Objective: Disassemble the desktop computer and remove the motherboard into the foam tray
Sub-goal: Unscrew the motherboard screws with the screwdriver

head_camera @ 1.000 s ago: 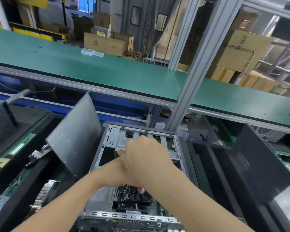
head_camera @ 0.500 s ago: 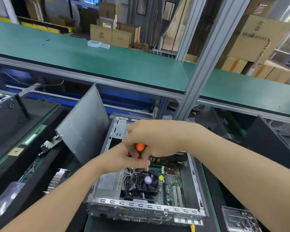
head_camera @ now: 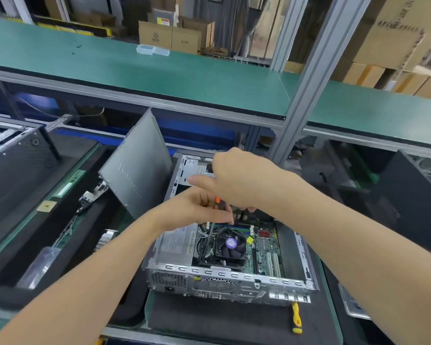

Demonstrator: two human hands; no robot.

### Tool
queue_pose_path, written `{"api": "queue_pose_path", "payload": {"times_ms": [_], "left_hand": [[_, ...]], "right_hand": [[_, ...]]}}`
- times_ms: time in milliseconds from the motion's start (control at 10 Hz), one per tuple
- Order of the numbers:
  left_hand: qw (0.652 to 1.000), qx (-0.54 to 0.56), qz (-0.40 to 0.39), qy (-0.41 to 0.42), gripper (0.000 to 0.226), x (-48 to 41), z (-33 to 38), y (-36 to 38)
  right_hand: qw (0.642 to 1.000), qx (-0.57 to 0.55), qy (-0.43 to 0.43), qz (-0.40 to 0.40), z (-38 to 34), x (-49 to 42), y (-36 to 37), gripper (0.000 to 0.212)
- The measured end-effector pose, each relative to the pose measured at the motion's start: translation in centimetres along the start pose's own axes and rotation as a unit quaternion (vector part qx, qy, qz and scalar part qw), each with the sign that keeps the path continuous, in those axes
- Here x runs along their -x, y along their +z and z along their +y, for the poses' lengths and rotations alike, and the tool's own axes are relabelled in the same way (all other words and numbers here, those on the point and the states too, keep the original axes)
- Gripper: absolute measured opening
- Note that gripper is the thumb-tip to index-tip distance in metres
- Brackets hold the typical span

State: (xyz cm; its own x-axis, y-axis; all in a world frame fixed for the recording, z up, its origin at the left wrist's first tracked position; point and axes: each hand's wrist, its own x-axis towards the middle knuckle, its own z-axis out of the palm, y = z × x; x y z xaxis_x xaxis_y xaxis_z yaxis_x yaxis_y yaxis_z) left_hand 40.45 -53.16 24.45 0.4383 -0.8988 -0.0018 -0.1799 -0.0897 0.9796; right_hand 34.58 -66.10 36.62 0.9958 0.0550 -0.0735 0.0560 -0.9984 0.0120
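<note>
An open desktop case (head_camera: pixel 224 280) lies flat on black foam in front of me. Inside are the green motherboard (head_camera: pixel 266 247), a black CPU fan (head_camera: pixel 230 245) and a silver power supply (head_camera: pixel 177 242). Above the case's middle, my left hand (head_camera: pixel 194 210) pinches an orange-and-black screwdriver (head_camera: pixel 217 202) low on its handle. The shaft points down beside the fan. My right hand (head_camera: pixel 237 180) sits over the top of the handle with its fingers curled and its thumb stuck out to the left. The tip of the tool is hidden among cables.
A grey side panel (head_camera: pixel 137 165) leans against the case's left side. Black foam trays (head_camera: pixel 18 220) holding boards fill the left. A yellow screwdriver (head_camera: pixel 296 317) lies on the foam in front. Another black case (head_camera: pixel 408 200) stands at the right, an aluminium post (head_camera: pixel 306 78) behind.
The view has tipped down, showing more of the case's inside. Both hands have risen off the case's far end and now hold the screwdriver over its middle.
</note>
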Motion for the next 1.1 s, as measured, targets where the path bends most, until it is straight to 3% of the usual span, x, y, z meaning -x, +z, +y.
{"api": "queue_pose_path", "payload": {"times_ms": [200, 300, 400, 500, 600, 800, 1000, 1100], "left_hand": [[0.999, 0.013, 0.014, 0.038, 0.037, -0.1, -0.7, -0.5], [0.999, 0.017, 0.004, 0.035, 0.028, -0.1, -1.0, -0.8], [0.998, 0.042, -0.003, 0.037, 0.012, 0.0, -0.8, -0.8], [0.998, 0.039, 0.002, 0.047, 0.027, -0.1, -1.2, -1.1], [0.998, 0.038, -0.007, 0.039, 0.038, -0.1, -1.1, -1.1], [0.999, 0.034, 0.02, 0.025, 0.014, -0.2, -1.0, -0.7], [0.999, 0.032, 0.019, -0.002, 0.051, 0.0, -1.5, -0.8], [0.998, 0.048, 0.015, 0.024, 0.027, -0.2, -1.5, -0.9]], "right_hand": [[0.997, 0.019, -0.062, -0.045, 0.4, -0.4, 0.0, 0.041], [0.987, -0.006, -0.137, -0.086, 1.1, 0.3, -0.8, 0.019], [0.972, -0.013, -0.205, -0.11, 1.5, 0.5, -1.9, 0.011], [0.967, 0.01, -0.226, -0.115, 1.4, 0.7, -2.0, 0.021], [0.974, 0.023, -0.206, -0.093, 1.2, 0.9, -1.8, 0.016], [0.991, 0.026, -0.108, -0.073, 0.5, 1.4, -1.8, 0.041], [1.0, 0.007, 0.015, -0.013, -0.3, 0.7, 0.0, 0.059], [0.999, -0.013, -0.019, -0.025, -0.2, 0.3, 0.4, 0.048]]}}
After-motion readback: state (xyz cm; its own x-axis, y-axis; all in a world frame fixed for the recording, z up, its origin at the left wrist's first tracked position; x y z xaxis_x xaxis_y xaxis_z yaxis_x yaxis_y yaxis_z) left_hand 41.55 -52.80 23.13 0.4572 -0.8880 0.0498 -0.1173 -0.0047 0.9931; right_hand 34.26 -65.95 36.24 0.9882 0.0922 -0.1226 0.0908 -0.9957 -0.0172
